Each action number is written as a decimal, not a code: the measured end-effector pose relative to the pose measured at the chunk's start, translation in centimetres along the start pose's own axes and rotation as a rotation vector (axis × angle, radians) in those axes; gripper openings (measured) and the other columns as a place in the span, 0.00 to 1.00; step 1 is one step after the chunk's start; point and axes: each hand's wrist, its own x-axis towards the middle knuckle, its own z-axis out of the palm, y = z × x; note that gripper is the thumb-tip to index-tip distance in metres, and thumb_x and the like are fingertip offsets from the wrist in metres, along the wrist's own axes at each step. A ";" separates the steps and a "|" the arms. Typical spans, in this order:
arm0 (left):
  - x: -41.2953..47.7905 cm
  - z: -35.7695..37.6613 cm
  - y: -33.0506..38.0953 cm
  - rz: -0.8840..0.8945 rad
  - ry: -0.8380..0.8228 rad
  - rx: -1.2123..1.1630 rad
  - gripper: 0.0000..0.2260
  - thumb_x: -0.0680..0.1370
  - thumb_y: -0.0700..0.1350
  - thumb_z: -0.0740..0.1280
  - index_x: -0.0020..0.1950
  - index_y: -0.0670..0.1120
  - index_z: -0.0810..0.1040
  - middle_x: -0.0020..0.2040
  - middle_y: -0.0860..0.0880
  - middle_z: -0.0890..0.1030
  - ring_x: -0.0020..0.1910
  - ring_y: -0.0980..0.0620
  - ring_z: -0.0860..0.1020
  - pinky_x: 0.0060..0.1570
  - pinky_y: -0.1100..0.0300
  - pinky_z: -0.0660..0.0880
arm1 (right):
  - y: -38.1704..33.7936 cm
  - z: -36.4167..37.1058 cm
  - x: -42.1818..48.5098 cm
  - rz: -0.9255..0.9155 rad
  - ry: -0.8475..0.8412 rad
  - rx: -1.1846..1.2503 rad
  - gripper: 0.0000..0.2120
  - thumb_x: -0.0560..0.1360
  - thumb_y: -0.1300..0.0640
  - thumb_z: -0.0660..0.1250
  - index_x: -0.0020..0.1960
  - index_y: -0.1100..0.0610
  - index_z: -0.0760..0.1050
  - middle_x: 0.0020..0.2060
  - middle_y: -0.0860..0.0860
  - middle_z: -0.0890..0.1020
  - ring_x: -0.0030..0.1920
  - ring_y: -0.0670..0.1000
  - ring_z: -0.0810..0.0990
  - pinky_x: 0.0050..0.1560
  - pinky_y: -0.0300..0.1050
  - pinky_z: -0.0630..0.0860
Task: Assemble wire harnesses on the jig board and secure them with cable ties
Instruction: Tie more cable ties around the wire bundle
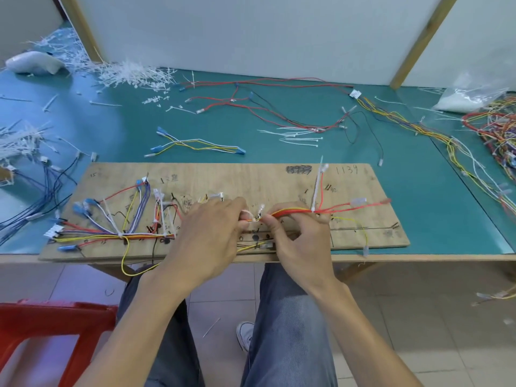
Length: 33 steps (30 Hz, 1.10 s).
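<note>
At the board's near edge, the left hand (212,233) and right hand (298,238) each have their grip pinched on the red-and-yellow wires (293,210) lying across the board (251,177). A tie (317,188) stands up from them just to the right. Beyond, loose ties (131,74) litter the bench (139,121).

Teal table (279,152), wooden jig board (251,180) at front edge, loose wires (279,107), cable ties (134,74) scattered.

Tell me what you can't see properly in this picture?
All head view.
Where the left hand and right hand pinch the wire bundle: fingers hide any cable tie.
Jig board writing: blurred.
Red stool: cut off by the bottom-left edge.
Wire pile: cut off by the right edge.
</note>
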 end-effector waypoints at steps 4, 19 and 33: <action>-0.1 0.1 -0.7 -0.061 0.062 -0.348 0.05 0.85 0.45 0.62 0.52 0.53 0.70 0.42 0.60 0.84 0.47 0.52 0.82 0.49 0.47 0.77 | -0.3 -0.3 0.3 -0.006 -0.119 -0.099 0.07 0.79 0.48 0.75 0.52 0.51 0.86 0.45 0.40 0.87 0.50 0.39 0.84 0.56 0.49 0.79; -2.4 -1.1 -1.7 0.010 -0.102 -0.095 0.20 0.78 0.58 0.72 0.65 0.63 0.68 0.51 0.59 0.74 0.52 0.55 0.74 0.50 0.52 0.77 | -1.2 -2.1 1.2 -0.295 -0.605 -0.383 0.06 0.77 0.50 0.74 0.53 0.47 0.82 0.45 0.44 0.78 0.53 0.52 0.74 0.50 0.57 0.74; -2.0 -2.8 -1.7 -0.121 0.095 -0.642 0.12 0.79 0.35 0.72 0.50 0.53 0.80 0.45 0.56 0.84 0.47 0.57 0.81 0.48 0.62 0.74 | -1.8 -1.3 2.0 -0.055 -0.472 0.069 0.11 0.82 0.64 0.68 0.58 0.51 0.83 0.50 0.42 0.82 0.47 0.41 0.80 0.50 0.35 0.75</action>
